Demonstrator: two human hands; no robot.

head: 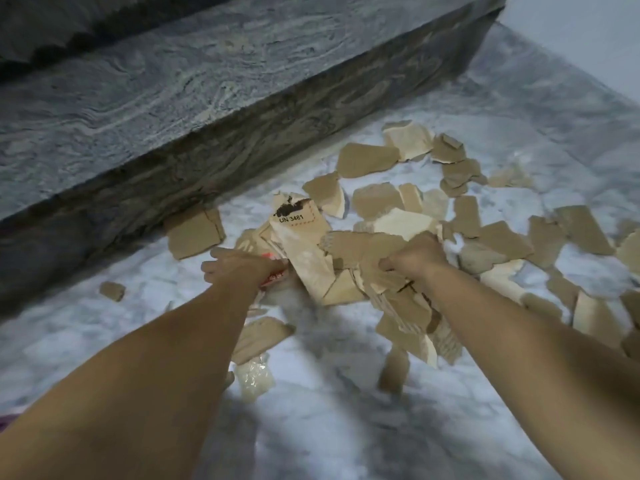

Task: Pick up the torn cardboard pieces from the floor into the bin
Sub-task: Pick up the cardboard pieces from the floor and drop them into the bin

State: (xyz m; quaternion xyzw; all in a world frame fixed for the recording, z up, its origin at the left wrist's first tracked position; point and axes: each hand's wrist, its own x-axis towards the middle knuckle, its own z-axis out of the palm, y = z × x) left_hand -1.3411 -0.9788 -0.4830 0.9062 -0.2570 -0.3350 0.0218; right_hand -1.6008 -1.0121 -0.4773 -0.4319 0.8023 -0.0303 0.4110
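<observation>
Stone step beside scattered cardboard pieces

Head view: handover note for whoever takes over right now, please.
Left hand: grips a bunch of torn brown cardboard pieces, topped by the pale strip printed UN 3481.
Right hand: fist closed on a clump of brown cardboard scraps.
Scattered cardboard pieces cover the white marble floor beside the grey stone step.
No bin in view; nothing visibly binned. Left: carry both handfuls, then the rest.
</observation>
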